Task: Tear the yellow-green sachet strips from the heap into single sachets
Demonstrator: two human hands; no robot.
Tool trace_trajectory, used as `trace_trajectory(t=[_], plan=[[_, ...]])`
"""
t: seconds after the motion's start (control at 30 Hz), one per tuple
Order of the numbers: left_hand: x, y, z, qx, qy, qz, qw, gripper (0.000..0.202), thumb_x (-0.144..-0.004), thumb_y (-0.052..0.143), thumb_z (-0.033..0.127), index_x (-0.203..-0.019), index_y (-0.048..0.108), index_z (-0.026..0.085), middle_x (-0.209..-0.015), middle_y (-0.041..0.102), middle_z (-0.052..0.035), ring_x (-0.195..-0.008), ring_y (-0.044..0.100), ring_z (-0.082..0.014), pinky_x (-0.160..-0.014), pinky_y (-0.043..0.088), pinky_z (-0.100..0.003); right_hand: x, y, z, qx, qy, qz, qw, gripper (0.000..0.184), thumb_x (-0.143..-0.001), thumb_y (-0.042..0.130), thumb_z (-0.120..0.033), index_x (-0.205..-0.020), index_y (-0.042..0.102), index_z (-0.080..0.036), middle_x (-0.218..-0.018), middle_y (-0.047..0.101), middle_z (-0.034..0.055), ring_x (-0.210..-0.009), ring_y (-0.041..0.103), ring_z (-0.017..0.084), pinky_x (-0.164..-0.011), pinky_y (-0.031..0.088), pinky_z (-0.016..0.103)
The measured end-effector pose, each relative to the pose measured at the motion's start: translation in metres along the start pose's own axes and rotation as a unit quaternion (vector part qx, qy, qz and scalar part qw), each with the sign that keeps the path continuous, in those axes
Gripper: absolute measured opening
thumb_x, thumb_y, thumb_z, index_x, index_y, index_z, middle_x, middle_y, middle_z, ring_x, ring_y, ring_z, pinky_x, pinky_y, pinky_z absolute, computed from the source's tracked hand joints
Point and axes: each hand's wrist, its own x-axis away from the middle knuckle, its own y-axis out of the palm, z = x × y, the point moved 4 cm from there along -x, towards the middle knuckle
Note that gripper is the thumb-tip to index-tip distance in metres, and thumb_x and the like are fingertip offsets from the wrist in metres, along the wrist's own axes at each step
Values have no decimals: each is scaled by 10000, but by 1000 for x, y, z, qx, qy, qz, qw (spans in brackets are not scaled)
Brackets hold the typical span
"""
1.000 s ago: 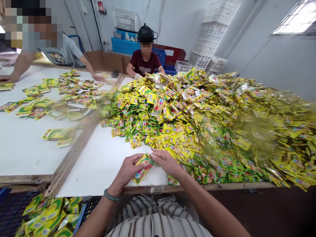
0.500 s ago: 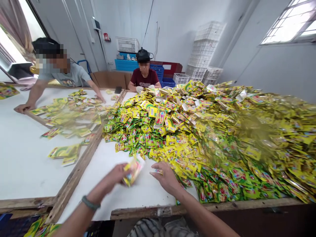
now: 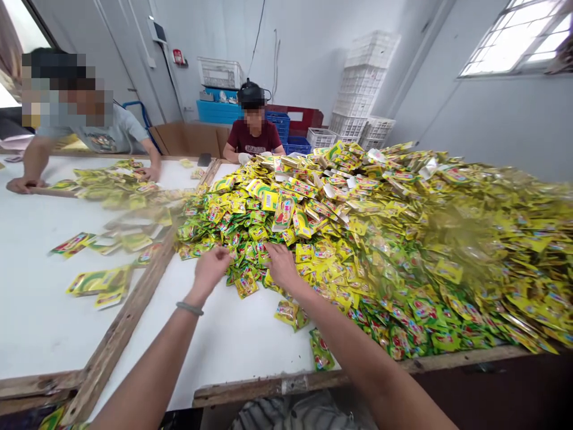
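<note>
At pile edge (image 3: 246, 285), hands (image 3: 209, 273) (image 3: 283, 269) apart, open tabletop (image 3: 242, 343)

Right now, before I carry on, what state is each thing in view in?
Sachet pile: heaped loosely, yellow and green mixed.
Left grip: curled; whether it holds anything, cannot tell.
Right grip: open, at the front of the pile.
Carton: lying on the pile.
Wooden divider: fixed or loose, cannot tell.
White crates: stacked.
Window: barred.
</note>
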Motion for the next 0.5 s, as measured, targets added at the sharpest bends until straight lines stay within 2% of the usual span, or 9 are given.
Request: trace_trajectory(t=[0.07,0.13,0.2,0.27,0.37,0.43,0.5], plan=[[23,21,-10,-77,-9,-74,994,272,-524,800,279,-649,578,184,-597,563,-1,-672,594,-248,-682,435,-365,-2,7,0,59,-13,-30,998,491,-804,614,-128,-1282,532,-204,-1145,633,115,-1085,492,274,-846,374,371],[39,33,-17,-111,-5,-120,986,286,-484,802,225,-635,560,192,-700,580,-39,-835,595,-305,-746,418,-379,4,10,1,87,-28,-42,995,321,-815,616,-161,-1133,629,-195,-1041,649,113,-1020,502,273,-816,360,366],[50,39,-21,-131,-2,-149,980,282,-490,784,177,-641,548,198,-775,594,-69,-949,570,-333,-796,401,-379,15,6,3,79,-38,-26,996,159,-841,594,-195,-976,677,-188,-966,650,105,-962,512,258,-798,352,356],[58,42,-25,-133,-12,-162,978,239,-548,748,171,-701,568,203,-757,605,-73,-946,575,-337,-801,394,-379,28,-3,7,32,-30,14,999,127,-857,573,-211,-923,678,-187,-934,652,94,-922,529,240,-787,358,342],[68,41,-29,-106,-46,-156,981,240,-646,685,234,-877,625,210,-667,615,-45,-849,611,-331,-752,407,-373,46,-17,13,-93,9,75,993,139,-858,562,-254,-928,663,-189,-900,656,69,-850,567,211,-759,394,313],[77,40,-30,-67,-71,-154,983,263,-685,657,314,-927,641,211,-657,640,-34,-806,632,-309,-714,431,-354,57,-21,19,-183,53,91,977,186,-839,571,-300,-970,646,-192,-811,638,38,-731,571,180,-684,415,282],[88,39,-29,-21,-94,-160,982,285,-721,614,408,-914,640,200,-696,679,-34,-769,654,-267,-668,465,-324,65,-19,25,-263,106,82,956,263,-815,577,-340,-1024,623,-188,-687,585,-4,-583,520,148,-574,396,255]])
